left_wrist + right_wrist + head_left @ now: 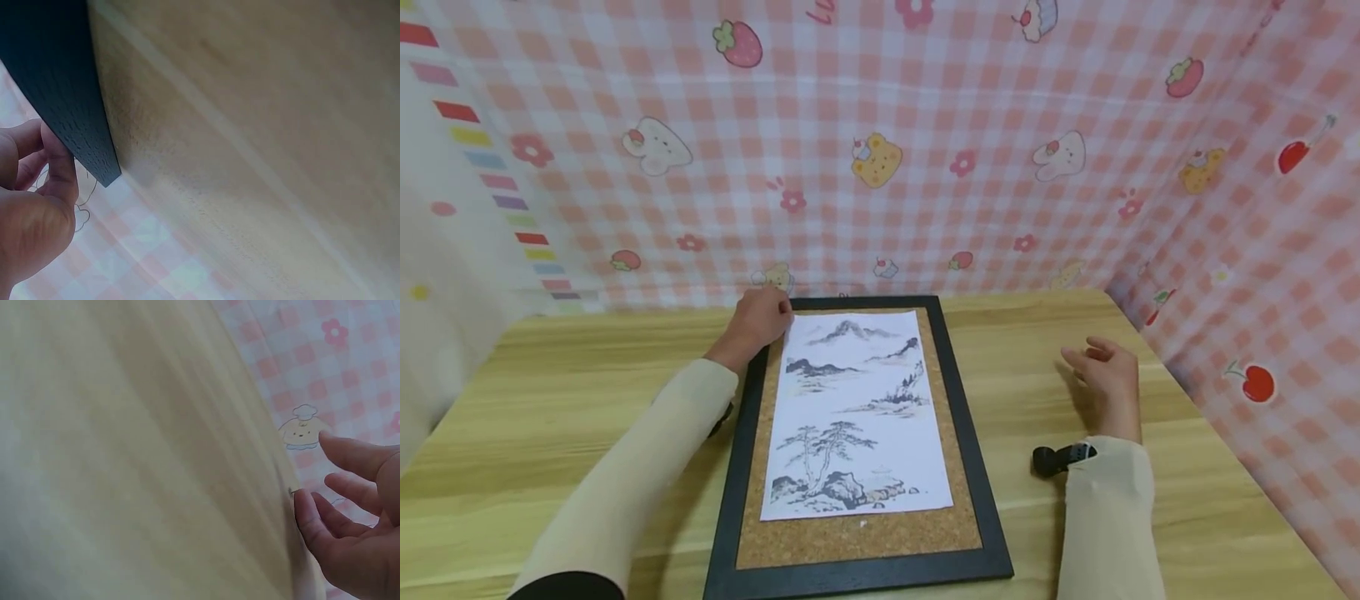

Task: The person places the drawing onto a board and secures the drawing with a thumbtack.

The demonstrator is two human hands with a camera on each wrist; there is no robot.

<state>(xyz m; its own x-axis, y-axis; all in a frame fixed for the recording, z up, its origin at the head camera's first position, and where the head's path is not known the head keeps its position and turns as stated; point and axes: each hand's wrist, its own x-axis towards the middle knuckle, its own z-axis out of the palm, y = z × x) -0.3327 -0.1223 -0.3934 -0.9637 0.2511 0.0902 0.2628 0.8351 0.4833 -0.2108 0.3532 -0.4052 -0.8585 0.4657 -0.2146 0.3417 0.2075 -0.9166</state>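
Head view: I see paper point(861, 392) lying on the board point(861, 542); tugging by the left hand point(758, 318), bent at the board's top-left corner, could skew it. Left wrist: I can't tell its grip. Right wrist: right hand point(356, 550), loosely relaxed right of the board, steadies no edge.

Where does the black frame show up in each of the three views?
Head: the black frame is lower middle, reaching the bottom edge.
Left wrist: upper left, its lower end by the left hand.
Right wrist: not in it.
Shared landmark: pink checked cloth, in all three views.
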